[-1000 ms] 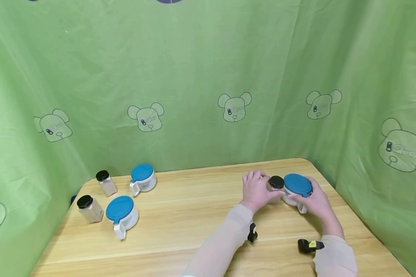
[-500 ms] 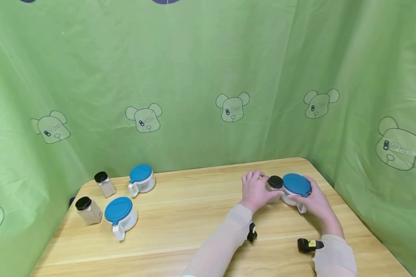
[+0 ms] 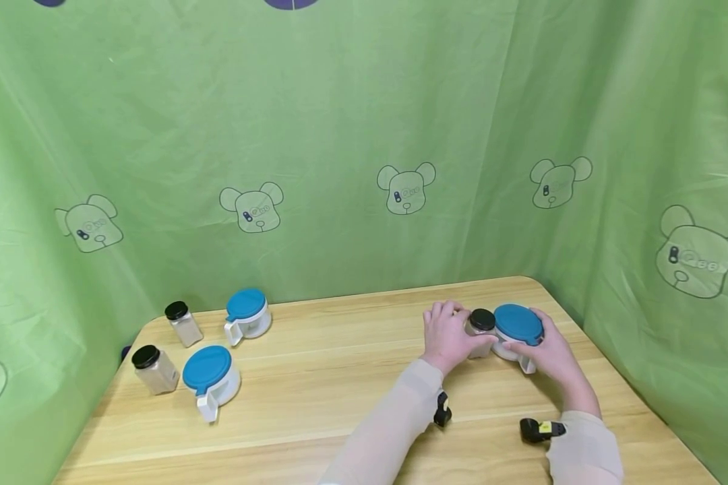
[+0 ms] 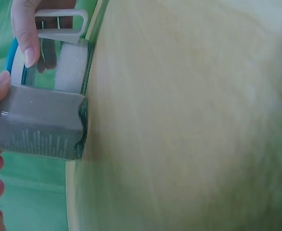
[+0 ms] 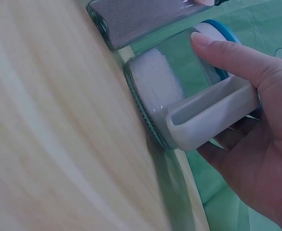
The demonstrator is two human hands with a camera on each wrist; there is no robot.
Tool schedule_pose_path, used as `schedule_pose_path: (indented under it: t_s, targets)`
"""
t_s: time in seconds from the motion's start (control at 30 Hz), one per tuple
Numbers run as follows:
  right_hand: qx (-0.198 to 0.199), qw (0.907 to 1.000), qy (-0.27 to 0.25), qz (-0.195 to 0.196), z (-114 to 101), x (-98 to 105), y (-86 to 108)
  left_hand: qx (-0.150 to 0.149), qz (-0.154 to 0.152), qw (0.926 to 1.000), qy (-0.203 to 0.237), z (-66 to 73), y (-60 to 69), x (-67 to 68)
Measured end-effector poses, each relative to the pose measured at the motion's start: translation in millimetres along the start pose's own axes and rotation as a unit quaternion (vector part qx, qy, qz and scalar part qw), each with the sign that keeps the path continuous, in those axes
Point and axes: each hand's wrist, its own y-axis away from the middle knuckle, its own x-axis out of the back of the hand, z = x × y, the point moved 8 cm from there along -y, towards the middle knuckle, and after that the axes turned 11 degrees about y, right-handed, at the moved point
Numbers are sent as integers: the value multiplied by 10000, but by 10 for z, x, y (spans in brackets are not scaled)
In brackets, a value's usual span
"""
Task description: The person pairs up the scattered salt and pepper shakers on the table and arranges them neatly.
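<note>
At the table's right back, my left hand (image 3: 446,339) grips a square glass spice jar (image 3: 482,320) with a black lid. Greyish powder fills it in the left wrist view, where printed text shows on its side. Right beside it, my right hand (image 3: 553,352) holds a round glass seasoning jar (image 3: 518,323) with a blue lid, thumb on the near side and fingers around the far side. White grains and a white handle (image 5: 213,113) show in the right wrist view. Both jars stand upright on the table, close together; whether they touch I cannot tell.
On the left of the wooden table (image 3: 340,370) stand two black-lidded spice jars, one behind (image 3: 185,325) and one nearer (image 3: 156,370). Beside them are two blue-lidded seasoning jars, one behind (image 3: 248,314) and one nearer (image 3: 211,380). A green curtain (image 3: 334,135) surrounds the table's back and sides.
Both hands keep their hold on the two jars in the same place. Only the head view has shifted slightly.
</note>
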Motion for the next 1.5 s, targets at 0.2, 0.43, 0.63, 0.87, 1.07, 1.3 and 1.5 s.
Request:
schedule_pose_path:
  t_s: [0.2,0.43,0.63,0.87,1.07,1.3,1.5]
  targets:
    - [45,10000,-8,-20,-18,-1,3,212,-122,9997,98,-2,17,-11]
    - [134,9999,-40,-51,1,-31,-16,446,-357,9982,175,-6,47,-42]
    - [252,9996,-80,-31,-44,-27,-10,468,-342,9980,237,-27,61,-39]
    - [332,9994,-4,23,-105,-13,-5,505,-254,9972,489,-53,91,31]
    - [487,9987,-75,155,-188,60,17,460,-161,9954,830,-68,141,138]
    - [697,9969,-29,361,-286,212,60,432,43,9932,1083,-112,219,265]
    - [831,9954,145,451,-392,311,106,486,154,9918,1173,-145,302,388]
